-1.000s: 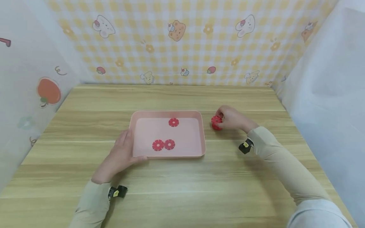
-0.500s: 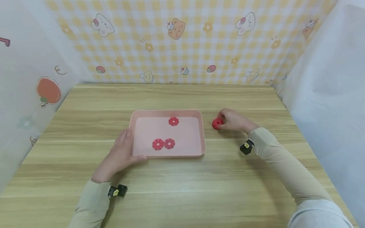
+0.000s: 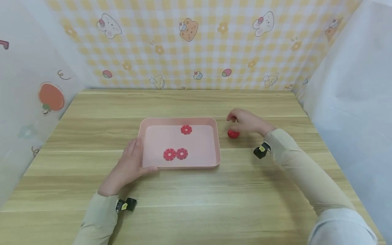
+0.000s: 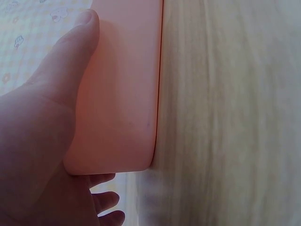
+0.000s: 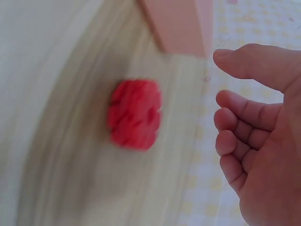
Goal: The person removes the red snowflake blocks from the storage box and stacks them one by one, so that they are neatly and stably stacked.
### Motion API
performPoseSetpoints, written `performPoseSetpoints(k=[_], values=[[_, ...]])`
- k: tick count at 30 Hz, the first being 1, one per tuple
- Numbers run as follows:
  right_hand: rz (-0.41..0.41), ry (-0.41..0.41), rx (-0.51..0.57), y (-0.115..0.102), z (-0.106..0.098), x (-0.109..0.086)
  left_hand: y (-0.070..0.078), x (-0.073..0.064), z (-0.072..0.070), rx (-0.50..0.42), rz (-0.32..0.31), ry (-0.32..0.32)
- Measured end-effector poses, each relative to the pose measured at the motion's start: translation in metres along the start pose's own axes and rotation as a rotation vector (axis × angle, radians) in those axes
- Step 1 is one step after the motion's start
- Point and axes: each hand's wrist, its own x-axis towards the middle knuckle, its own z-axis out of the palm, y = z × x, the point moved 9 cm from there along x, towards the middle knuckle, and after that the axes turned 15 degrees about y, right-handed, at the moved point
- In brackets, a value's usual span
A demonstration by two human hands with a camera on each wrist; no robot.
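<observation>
A shallow pink tray [image 3: 196, 163] lies on the table with several red flower-shaped notched discs in it. One disc [image 3: 186, 129] is near the back wall; two more discs [image 3: 176, 154] sit side by side towards the front. My left hand [image 3: 130, 166] rests on the tray's front left corner, thumb straight along the front wall and fingers at the left side. To the tray's right, a small red pile of notched discs [image 5: 135, 114] stands on the table, blurred in the right wrist view. My right hand [image 3: 246, 121] hovers just over it, thumb and fingers apart, holding nothing.
The wooden table [image 3: 190, 204] ends at a yellow checked backdrop [image 3: 208, 44] with cartoon prints. White sheets [image 3: 352, 85] close off both sides. The tray's right wall stands between the red pile and the discs inside.
My right hand lowered a red disc onto the pile beside the tray, then let go and lifted away slightly to the back. My left hand has stayed at the tray corner.
</observation>
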Motion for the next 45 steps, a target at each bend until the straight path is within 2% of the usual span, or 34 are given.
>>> performPoseSetpoints(k=[4, 9, 13, 20, 25, 28, 33, 40, 45], values=[[-0.059, -0.049, -0.005, -0.024, 0.004, 0.012, -0.001, 0.001, -0.001, -0.005, 0.014, 0.018], [-0.088, -0.135, -0.009, -0.055, 0.015, 0.024, -0.002, 0.002, -0.001, -0.009, 0.024, 0.028], [-0.126, -0.165, 0.016, -0.079, 0.026, 0.031, -0.001, 0.002, -0.001, -0.013, 0.023, 0.027], [-0.207, -0.237, 0.043, -0.121, 0.061, 0.045, -0.004, -0.002, -0.006, -0.019, 0.013, 0.035], [-0.26, -0.282, 0.073, -0.147, 0.087, 0.047, -0.007, -0.003, -0.006, -0.034, -0.004, 0.035], [-0.272, -0.289, 0.078, -0.156, 0.097, 0.046, -0.007, -0.001, -0.005, -0.044, -0.011, 0.032], [-0.247, -0.316, 0.092, -0.161, 0.112, 0.043, -0.007, 0.002, -0.001, -0.038, -0.016, 0.015], [-0.296, -0.381, 0.08, -0.173, 0.136, 0.04, -0.009, 0.002, 0.0, -0.031, -0.034, 0.0], [-0.318, -0.397, 0.051, -0.178, 0.143, 0.038, -0.01, 0.001, -0.001, -0.031, -0.035, 0.007]])
